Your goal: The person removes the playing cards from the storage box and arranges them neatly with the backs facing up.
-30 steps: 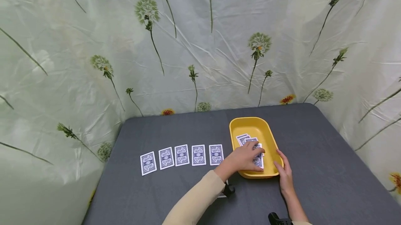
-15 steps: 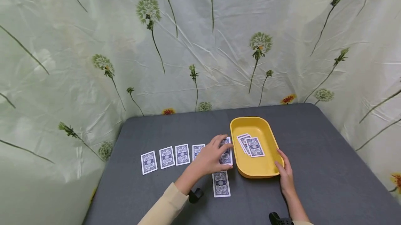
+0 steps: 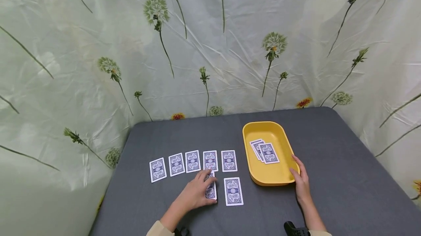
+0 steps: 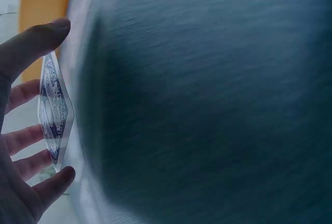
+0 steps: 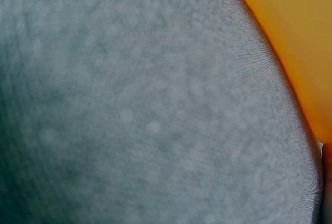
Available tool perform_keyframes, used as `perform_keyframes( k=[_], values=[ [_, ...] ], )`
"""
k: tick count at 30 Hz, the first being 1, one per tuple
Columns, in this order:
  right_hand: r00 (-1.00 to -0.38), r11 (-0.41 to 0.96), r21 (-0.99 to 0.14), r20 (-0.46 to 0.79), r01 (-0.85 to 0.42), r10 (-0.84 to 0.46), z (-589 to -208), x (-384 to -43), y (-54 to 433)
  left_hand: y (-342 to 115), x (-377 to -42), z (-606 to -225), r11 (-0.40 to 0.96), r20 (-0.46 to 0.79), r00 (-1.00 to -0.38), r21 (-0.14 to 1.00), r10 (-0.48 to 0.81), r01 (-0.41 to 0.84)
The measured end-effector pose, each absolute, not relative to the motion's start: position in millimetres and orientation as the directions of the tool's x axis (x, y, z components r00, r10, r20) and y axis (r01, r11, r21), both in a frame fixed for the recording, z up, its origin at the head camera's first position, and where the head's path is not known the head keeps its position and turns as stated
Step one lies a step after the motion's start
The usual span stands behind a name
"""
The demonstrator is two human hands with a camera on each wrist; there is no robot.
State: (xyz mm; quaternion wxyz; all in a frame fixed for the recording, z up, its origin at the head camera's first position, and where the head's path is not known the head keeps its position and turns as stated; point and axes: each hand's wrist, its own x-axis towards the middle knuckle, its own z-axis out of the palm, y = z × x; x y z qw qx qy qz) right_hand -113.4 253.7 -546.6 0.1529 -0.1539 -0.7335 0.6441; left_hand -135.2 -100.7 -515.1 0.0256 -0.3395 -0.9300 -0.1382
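Yellow tray (image 3: 279, 173) gripped at the rim by the right hand (image 3: 301, 183), a few cards (image 3: 269, 153) inside; left hand (image 3: 194, 194) holds a blue card (image 4: 54, 111) by its edges; another card (image 3: 234, 191) between the hands, a five-card row (image 3: 192, 161) beyond the left.

I have a dark grey table (image 3: 151, 206) in my head view, its far corners rounded. Five cards (image 3: 192, 161) lie on it in a row, patterned blue backs up, the leftmost visibly turned. A sixth card (image 3: 234, 191) lies nearer me, below the row's right end. I cannot tell whether a partly covered seventh card (image 3: 211, 189) rests there. Right of the row sits a yellow tray (image 3: 269, 174).
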Motion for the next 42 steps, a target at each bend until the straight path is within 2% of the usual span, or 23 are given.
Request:
perform_keyframes(
  k=[6, 17, 26, 34, 42],
  values=[
    [-0.904, 0.111, -0.993, 0.01, 0.042, 0.427, -550, -112, 253, -102, -131, -529, 0.711, 0.143, -0.758, 0.272, 0.636, 0.648],
    [-0.902, 0.096, -0.995, 0.028, 0.015, 0.43, -551, -110, 251, -98, -136, -537, 0.698, 0.117, -0.728, 0.217, 0.676, 0.683],
    [-0.902, 0.105, -0.994, 0.02, 0.028, 0.431, -549, -112, 253, -98, -135, -537, 0.735, 0.023, -0.757, 0.224, 0.653, 0.64],
    [-0.9, 0.106, -0.994, 0.015, 0.034, 0.436, -549, -115, 254, -86, -138, -523, 0.713, 0.15, -0.74, 0.199, 0.655, 0.672],
    [-0.905, 0.123, -0.992, 0.027, 0.028, 0.425, -548, -115, 254, -42, -147, -490, 0.686, 0.162, -0.725, 0.24, 0.67, 0.687]
  ],
)
